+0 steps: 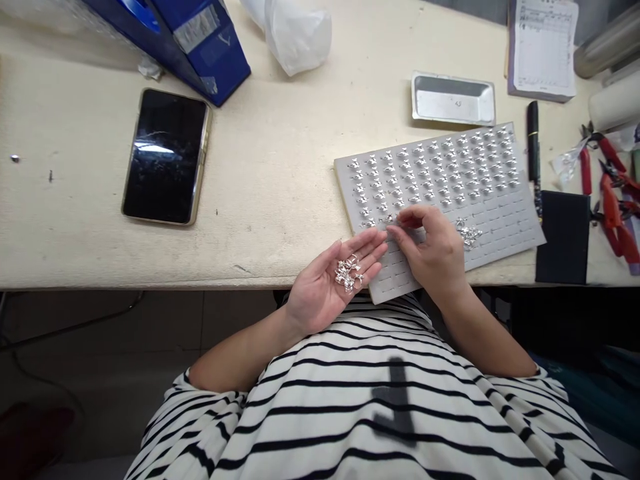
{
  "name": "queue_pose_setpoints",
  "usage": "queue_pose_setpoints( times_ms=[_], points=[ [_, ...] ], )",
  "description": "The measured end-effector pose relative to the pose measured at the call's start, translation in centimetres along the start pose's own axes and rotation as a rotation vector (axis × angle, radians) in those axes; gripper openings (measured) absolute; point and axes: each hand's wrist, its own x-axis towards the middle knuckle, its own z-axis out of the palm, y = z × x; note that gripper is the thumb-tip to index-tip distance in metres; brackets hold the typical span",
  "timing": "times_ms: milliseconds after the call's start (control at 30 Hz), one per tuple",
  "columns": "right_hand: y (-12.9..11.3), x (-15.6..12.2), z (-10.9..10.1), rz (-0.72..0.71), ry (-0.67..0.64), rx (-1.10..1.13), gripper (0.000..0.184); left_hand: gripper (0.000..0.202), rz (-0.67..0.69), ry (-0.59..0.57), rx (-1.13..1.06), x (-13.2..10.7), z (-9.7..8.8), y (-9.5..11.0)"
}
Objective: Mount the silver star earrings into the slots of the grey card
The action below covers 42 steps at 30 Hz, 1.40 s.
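Note:
My left hand (325,283) lies palm up above the table's front edge, cradling a small cluster of silver jewellery pieces (349,273). My right hand (427,247) hovers over the lower left part of a grey slotted display pad (505,230), its thumb and forefinger pinched together beside the rows. Whether a piece lies between those fingertips is hidden. Many silver pieces stand in neat rows across the pad's upper part (435,170). A loose heap of similar pieces (469,233) rests on the pad right of my right hand.
A smartphone (165,157) lies left on the cream table (280,253), beyond a blue folder (200,50). A metal tray (453,99), a black pen (533,133), a black pad (565,237) and red-handled pliers (613,207) sit around the display pad.

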Motion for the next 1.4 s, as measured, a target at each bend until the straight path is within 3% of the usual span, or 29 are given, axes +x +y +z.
queue_pose_setpoints(
  times_ms=[233, 433, 533, 700, 900, 1033, 1233, 1400],
  points=[
    [-0.5, 0.8, 0.3, 0.035, -0.038, -0.041, 0.008, 0.045, -0.004, 0.028, 0.013, 0.2, 0.1, -0.1],
    [-0.8, 0.7, -0.3, 0.168, -0.033, 0.169, 0.009, 0.048, -0.036, 0.104, 0.038, 0.4, 0.4, 0.0],
    [-0.7, 0.6, -0.4, 0.142, -0.013, 0.188, 0.011, 0.049, -0.039, 0.103, 0.042, 0.4, 0.4, 0.1],
    [-0.6, 0.8, -0.5, 0.037, -0.095, 0.11, 0.015, 0.05, -0.044, 0.092, 0.039, 0.4, 0.4, 0.0],
    [-0.9, 0.9, -0.6, 0.116, -0.107, 0.194, 0.004, 0.05, -0.039, 0.078, 0.038, 0.3, 0.4, 0.1],
    [-0.7, 0.7, -0.5, 0.149, -0.083, 0.203, 0.013, 0.051, -0.044, 0.082, 0.038, 0.2, 0.5, 0.2],
    [-0.1, 0.7, -0.4, -0.067, -0.061, 0.014, 0.012, 0.049, -0.045, 0.084, 0.039, 0.2, 0.4, 0.1],
    [0.2, 0.6, 0.1, -0.135, -0.067, -0.094, 0.02, 0.049, -0.05, 0.084, 0.036, 0.3, 0.3, 0.1]
  ],
)
